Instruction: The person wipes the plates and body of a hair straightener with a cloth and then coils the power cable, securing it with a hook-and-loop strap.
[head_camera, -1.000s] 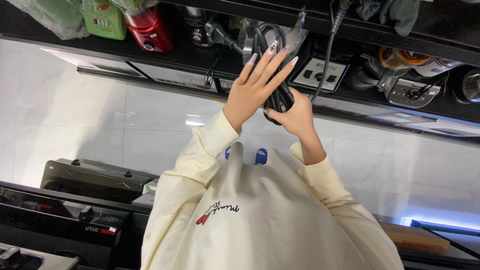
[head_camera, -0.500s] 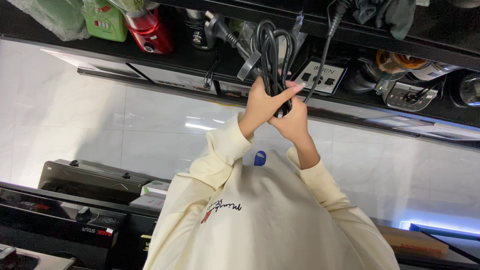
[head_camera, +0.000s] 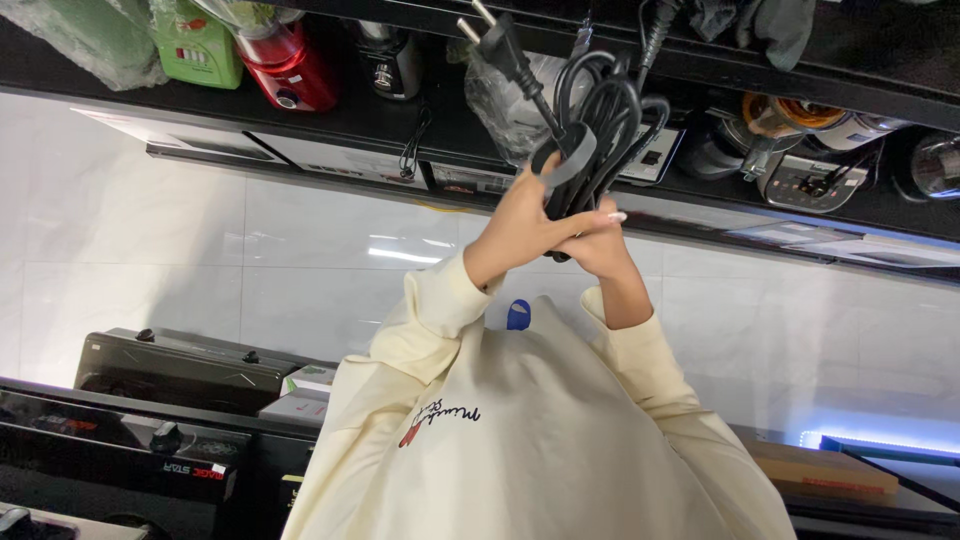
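Both hands are raised in front of the person's cream sweatshirt (head_camera: 560, 440) and meet around a coiled black power cable (head_camera: 600, 120). The left hand (head_camera: 520, 225) is closed around the lower part of the coil, with the fingers wrapped on it. The right hand (head_camera: 598, 245) is pressed against the same bundle from the other side, also clenched on the cable, with one light fingernail visible near the top. The two hands touch each other.

The cable's loops stand above the hands, and a flat strap loop (head_camera: 562, 160) goes around the bundle just above the left hand. The plug (head_camera: 497, 40) with two metal pins sticks out from the coil, up and to the left.

Behind the cable there is a dark shelf (head_camera: 380, 110), which the coil partly covers. On it, well to the left of the cable, stand a red blender base (head_camera: 290, 70) and a green box (head_camera: 197, 45), and further left a clear plastic bag (head_camera: 70, 35). Just behind the coil there is a crumpled transparent bag (head_camera: 495, 100) and a white control panel (head_camera: 655, 150), half hidden by the loops. To the right of the cable stand a metal kitchen appliance (head_camera: 810, 165) and a dark round pot (head_camera: 935, 165). Below the cable, left of the sweatshirt, lies a black gas stove (head_camera: 180, 365) over white tiles (head_camera: 130, 250).
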